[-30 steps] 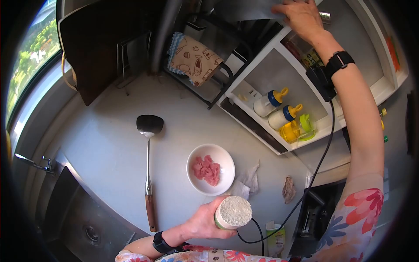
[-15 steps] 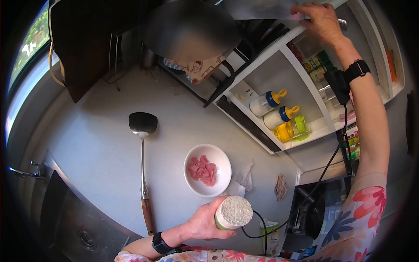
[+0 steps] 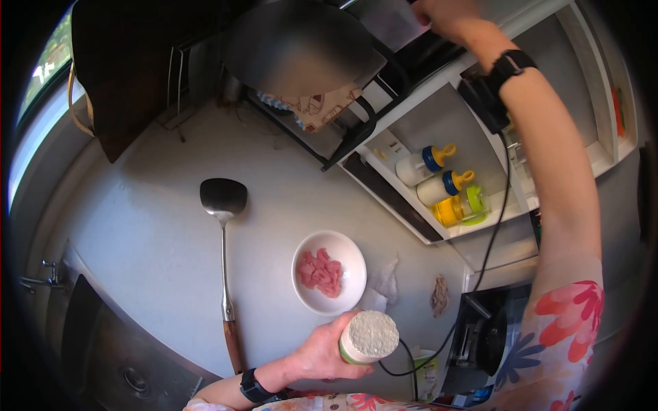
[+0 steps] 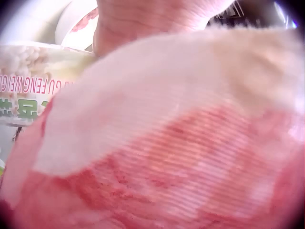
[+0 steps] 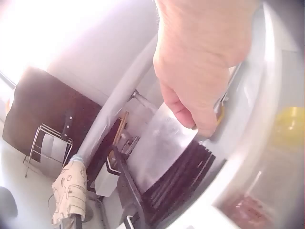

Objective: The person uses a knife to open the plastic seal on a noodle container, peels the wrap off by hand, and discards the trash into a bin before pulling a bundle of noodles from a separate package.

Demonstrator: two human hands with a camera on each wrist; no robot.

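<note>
Jar [image 3: 370, 339] of powder is at the bowl's [image 3: 353, 270] near side, left hand [image 3: 321, 353] curled round it; far beyond the bowl, right hand [image 5: 205, 67] pinches a silvery sheet [image 5: 159, 143]; spatula [image 3: 223, 198] left of the bowl, tissue [image 3: 386, 281] just right; blurred dark disc [image 3: 298, 48] part-hides patterned cloth [image 3: 323, 109] beyond.

Upside down at the left of the left wrist view, pink capitals [image 4: 24, 85] on the can [image 4: 40, 67] included "GU FENG WEI GU". Below them in the frame stood green Chinese characters [image 4: 21, 109], partly cut off.
</note>
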